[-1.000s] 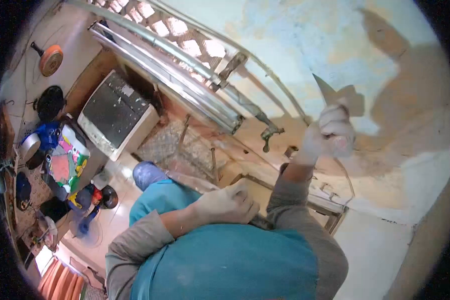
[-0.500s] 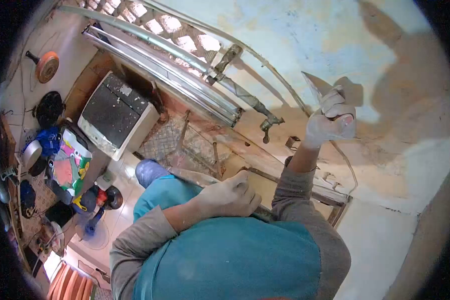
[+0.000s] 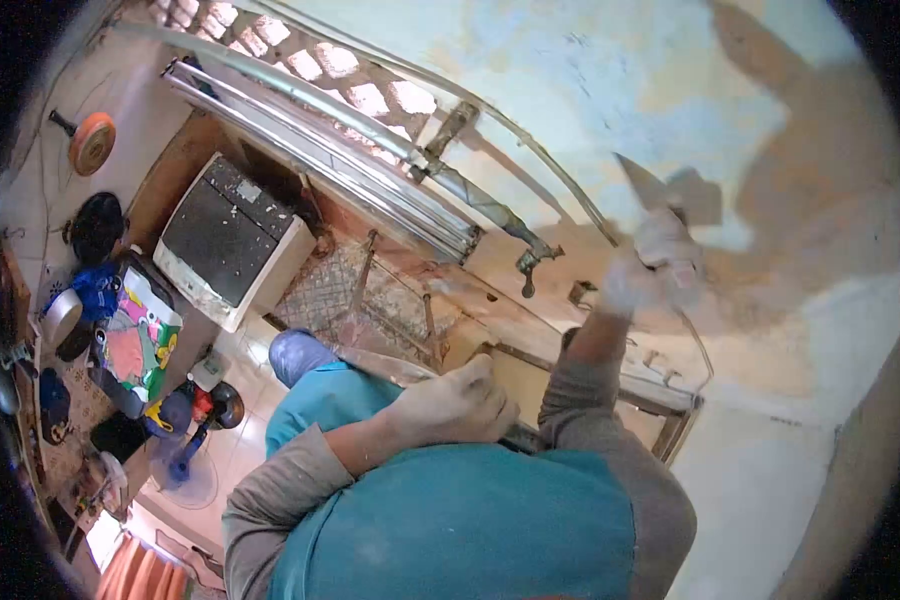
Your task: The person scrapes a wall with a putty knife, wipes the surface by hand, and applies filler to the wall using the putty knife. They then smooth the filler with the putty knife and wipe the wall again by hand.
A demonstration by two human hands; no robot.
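Note:
My right hand (image 3: pixel 660 262), coated with pale dust and slightly blurred, is wrapped round a flat, triangular-tipped scraper (image 3: pixel 642 185). The blade points up and to the left, against or close to the patchy wall (image 3: pixel 590 70); contact cannot be made out. My left hand (image 3: pixel 460 402), also dusty, is curled closed in front of my body, beside a long flat board or bar (image 3: pixel 385 366). Whether it grips that bar or something small is hidden by the fingers. A shadow of an arm and head falls on the wall.
A pipe with a tap (image 3: pixel 532 262) sticks out left of my right hand. Further left are a dusty white washing machine (image 3: pixel 232 225), a fan (image 3: pixel 185 470) and a cluttered table (image 3: pixel 75 400). Metal-edged frame (image 3: pixel 682 420) sits below my right hand.
My right hand and the scraper have moved slightly down the wall. My left hand stays closed at nearly the same place. The view has shifted a little.

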